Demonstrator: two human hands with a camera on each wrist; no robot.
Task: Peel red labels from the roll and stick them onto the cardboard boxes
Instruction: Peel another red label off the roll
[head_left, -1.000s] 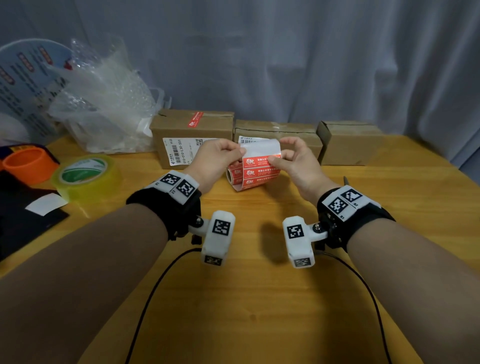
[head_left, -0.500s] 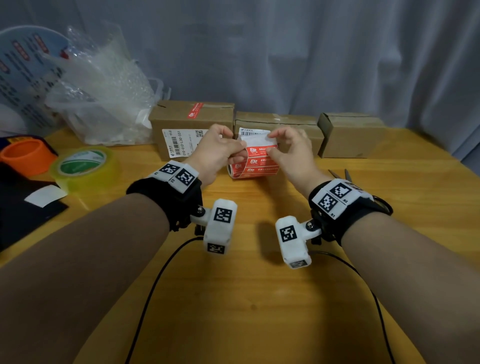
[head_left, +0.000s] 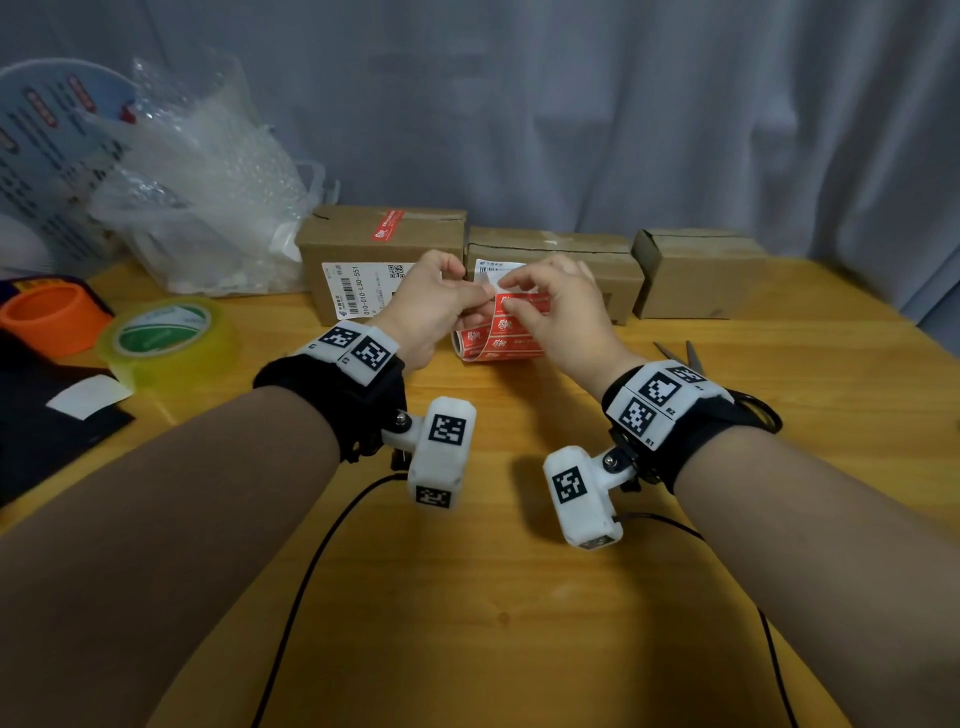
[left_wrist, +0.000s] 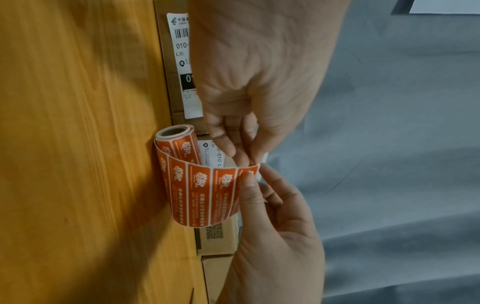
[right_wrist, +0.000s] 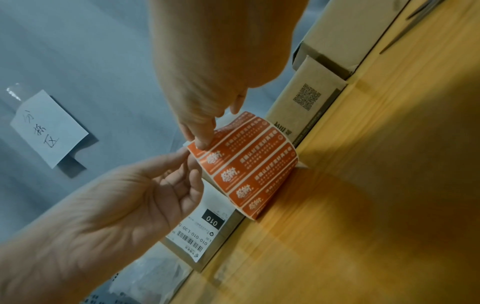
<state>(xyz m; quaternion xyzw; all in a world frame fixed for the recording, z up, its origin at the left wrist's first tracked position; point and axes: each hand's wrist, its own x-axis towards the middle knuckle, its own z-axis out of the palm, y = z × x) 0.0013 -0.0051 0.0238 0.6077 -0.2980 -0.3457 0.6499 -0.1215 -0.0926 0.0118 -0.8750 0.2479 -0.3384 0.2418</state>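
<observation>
A roll of red labels rests on the wooden table in front of three cardboard boxes, its strip unrolled upward. My left hand pinches the strip's white backing at its top end. My right hand pinches the corner of the top red label, close to the left fingers. The left box carries a red label on its top. No red label shows on the middle box or the right box.
A bubble-wrap bag lies at the back left. In front of it are a yellow-green tape roll, an orange ring and a black mat. Scissors lie behind my right wrist. Cables run over the near table.
My right fingers have slid from the strip's right edge to its top-left corner, beside the left fingers. Less of the white backing end shows now.
</observation>
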